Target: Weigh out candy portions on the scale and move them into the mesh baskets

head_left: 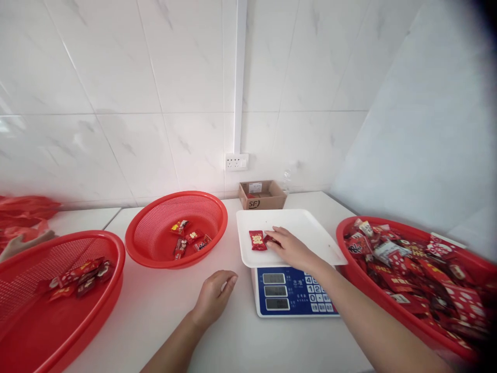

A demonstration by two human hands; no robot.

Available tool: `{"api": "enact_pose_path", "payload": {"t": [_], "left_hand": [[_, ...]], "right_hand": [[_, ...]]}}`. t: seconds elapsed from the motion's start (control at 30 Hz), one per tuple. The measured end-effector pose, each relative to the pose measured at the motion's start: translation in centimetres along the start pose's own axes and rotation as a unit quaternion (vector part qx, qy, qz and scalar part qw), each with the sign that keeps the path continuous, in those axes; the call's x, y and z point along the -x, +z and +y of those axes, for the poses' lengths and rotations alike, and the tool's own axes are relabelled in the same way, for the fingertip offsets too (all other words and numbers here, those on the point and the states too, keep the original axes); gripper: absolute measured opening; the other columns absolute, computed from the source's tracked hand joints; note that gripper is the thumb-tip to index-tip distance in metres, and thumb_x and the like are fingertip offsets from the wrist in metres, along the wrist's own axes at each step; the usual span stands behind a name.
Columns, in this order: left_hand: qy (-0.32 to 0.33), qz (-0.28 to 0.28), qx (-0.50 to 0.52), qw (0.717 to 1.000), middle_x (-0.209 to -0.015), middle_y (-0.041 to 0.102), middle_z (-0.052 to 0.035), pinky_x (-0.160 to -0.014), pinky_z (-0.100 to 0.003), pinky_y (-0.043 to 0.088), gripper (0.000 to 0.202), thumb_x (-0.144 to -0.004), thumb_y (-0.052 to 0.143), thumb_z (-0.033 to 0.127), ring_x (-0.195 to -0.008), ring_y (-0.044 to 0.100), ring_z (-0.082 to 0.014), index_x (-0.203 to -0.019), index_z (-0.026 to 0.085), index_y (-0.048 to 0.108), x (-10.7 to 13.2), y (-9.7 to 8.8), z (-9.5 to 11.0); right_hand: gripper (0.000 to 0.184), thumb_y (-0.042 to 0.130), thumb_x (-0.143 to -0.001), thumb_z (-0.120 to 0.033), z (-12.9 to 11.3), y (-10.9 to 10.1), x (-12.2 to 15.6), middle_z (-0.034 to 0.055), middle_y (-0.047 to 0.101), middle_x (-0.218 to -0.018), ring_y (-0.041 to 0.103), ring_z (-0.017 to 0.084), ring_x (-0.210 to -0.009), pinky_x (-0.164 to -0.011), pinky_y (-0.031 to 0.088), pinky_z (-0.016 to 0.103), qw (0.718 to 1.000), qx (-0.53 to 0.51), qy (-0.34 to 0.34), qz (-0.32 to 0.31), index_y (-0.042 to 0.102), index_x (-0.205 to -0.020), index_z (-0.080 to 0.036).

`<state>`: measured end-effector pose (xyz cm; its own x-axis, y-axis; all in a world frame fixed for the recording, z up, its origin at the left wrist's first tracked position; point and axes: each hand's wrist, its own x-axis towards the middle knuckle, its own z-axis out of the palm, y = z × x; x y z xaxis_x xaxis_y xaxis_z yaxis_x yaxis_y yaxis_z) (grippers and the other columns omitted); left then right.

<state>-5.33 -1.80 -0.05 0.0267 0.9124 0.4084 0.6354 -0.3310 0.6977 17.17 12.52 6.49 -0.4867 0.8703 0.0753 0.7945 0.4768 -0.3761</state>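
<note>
My right hand [289, 247] reaches over the white tray [291, 220] of a digital scale [297, 292], its fingers closed on a small red-wrapped snack packet [271, 239]. Just left of it on the tray lies another red snack packet [257, 240] with pale lettering. My left hand [215, 299] rests near the table's middle, left of the scale, with fingers loosely curled and nothing visible in them. The scale's blue front carries three small displays and a keypad, partly covered by my right forearm.
A full red basket [344, 233] of wrapped snacks stands at right. Two more red baskets, one behind [134, 233] and one at left [116, 248], hold several packets each. A cardboard box [267, 201] sits by the wall. Another person's hand [25, 243] shows at far left near red plastic bags [23, 215].
</note>
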Motion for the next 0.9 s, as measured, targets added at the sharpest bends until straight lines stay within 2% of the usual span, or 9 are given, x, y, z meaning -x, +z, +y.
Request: {"api": "enact_pose_path", "payload": {"t": [0.1, 0.2, 0.3, 0.4, 0.5, 0.57, 0.73, 0.83, 0.9], "left_hand": [[-0.001, -0.007, 0.001, 1.0, -0.079, 0.069, -0.0051, -0.069, -0.027, 0.052, 0.034, -0.096, 0.039, 0.04, -0.073, 0.064, -0.0165, -0.088, 0.02, 0.066, 0.0, 0.0, 0.0], [-0.001, -0.009, 0.002, 1.0, -0.081, 0.07, -0.0057, -0.07, -0.027, 0.052, 0.034, -0.096, 0.039, 0.04, -0.074, 0.065, -0.0168, -0.089, 0.02, 0.066, 0.1, 0.1, 0.1], [-0.002, -0.01, 0.002, 1.0, -0.08, 0.07, -0.005, -0.069, -0.026, 0.052, 0.033, -0.095, 0.04, 0.039, -0.074, 0.065, -0.0165, -0.089, 0.02, 0.066, 0.1, 0.1, 0.1], [-0.003, -0.013, 0.001, 1.0, -0.079, 0.07, -0.004, -0.068, -0.025, 0.052, 0.032, -0.095, 0.041, 0.038, -0.073, 0.065, -0.0158, -0.088, 0.02, 0.066, 0.1, 0.1, 0.1], [-0.005, -0.011, -0.001, 1.0, -0.079, 0.07, -0.004, -0.069, -0.026, 0.052, 0.032, -0.095, 0.041, 0.039, -0.073, 0.065, -0.0159, -0.088, 0.021, 0.066, 0.1, 0.1, 0.1], [-0.005, -0.011, 0.0, 1.0, -0.079, 0.07, -0.0043, -0.069, -0.026, 0.053, 0.033, -0.095, 0.041, 0.04, -0.073, 0.065, -0.0162, -0.088, 0.02, 0.066, 0.1, 0.0, 0.2], [-0.002, 0.017, 0.007, 1.0, -0.077, 0.071, -0.0042, -0.069, -0.026, 0.055, 0.036, -0.092, 0.045, 0.046, -0.071, 0.068, -0.0169, -0.086, 0.02, 0.068, -0.2, -0.3, 0.2], [-0.004, 0.026, 0.017, 1.0, -0.077, 0.072, -0.0041, -0.066, -0.025, 0.056, 0.035, -0.09, 0.048, 0.048, -0.071, 0.069, -0.0172, -0.085, 0.021, 0.069, -0.4, -0.4, 0.0], [-0.008, 0.021, 0.02, 1.0, -0.076, 0.072, -0.0039, -0.064, -0.025, 0.057, 0.035, -0.088, 0.049, 0.049, -0.071, 0.07, -0.0177, -0.085, 0.021, 0.069, -0.5, -0.4, -0.2]], "right_hand": [[0.049, 0.044, -0.09, -0.044, -1.4, 0.5, 0.7, 0.0098, 0.036, -0.15, 0.024, 0.03, -0.14, -0.113, 0.023, 0.048, 0.999, -0.008, -0.025, -0.018, 0.054, -0.133, -0.022], [0.05, 0.042, -0.09, -0.046, -2.0, 0.5, 1.2, 0.0089, 0.033, -0.151, 0.021, 0.029, -0.142, -0.113, 0.023, 0.048, 0.998, -0.031, -0.039, -0.034, 0.054, -0.132, -0.023], [0.048, 0.039, -0.091, -0.046, -1.7, 0.1, 1.6, 0.0071, 0.034, -0.151, 0.023, 0.027, -0.141, -0.113, 0.024, 0.047, 0.997, -0.056, -0.04, -0.04, 0.053, -0.133, -0.026], [0.045, 0.035, -0.092, -0.038, -0.8, -0.3, 1.8, 0.0073, 0.041, -0.147, 0.032, 0.024, -0.137, -0.112, 0.027, 0.043, 0.996, -0.077, -0.042, -0.024, 0.055, -0.131, -0.025], [0.041, 0.034, -0.091, -0.028, 0.3, -0.8, 1.8, 0.0075, 0.053, -0.136, 0.046, 0.021, -0.127, -0.108, 0.033, 0.038, 0.995, -0.092, -0.043, 0.012, 0.059, -0.123, -0.022], [0.04, 0.034, -0.089, -0.022, 1.0, -1.3, 1.9, 0.0061, 0.059, -0.127, 0.053, 0.02, -0.118, -0.103, 0.038, 0.037, 0.994, -0.092, -0.012, 0.05, 0.059, -0.12, -0.024], [0.039, 0.032, -0.089, -0.023, 3.1, -4.4, 4.0, 0.0051, 0.067, -0.107, 0.061, 0.021, -0.1, -0.092, 0.046, 0.037, 0.975, -0.081, 0.07, 0.194, 0.056, -0.119, -0.024], [0.039, 0.033, -0.089, -0.028, 5.5, -7.1, 6.5, 0.0086, 0.065, -0.115, 0.059, 0.023, -0.108, -0.096, 0.044, 0.038, 0.958, -0.047, 0.119, 0.256, 0.056, -0.119, -0.021], [0.044, 0.035, -0.089, -0.032, 7.8, -8.7, 8.7, 0.0102, 0.06, -0.126, 0.055, 0.024, -0.117, -0.101, 0.041, 0.038, 0.952, -0.037, 0.15, 0.266, 0.051, -0.128, -0.02]]}}
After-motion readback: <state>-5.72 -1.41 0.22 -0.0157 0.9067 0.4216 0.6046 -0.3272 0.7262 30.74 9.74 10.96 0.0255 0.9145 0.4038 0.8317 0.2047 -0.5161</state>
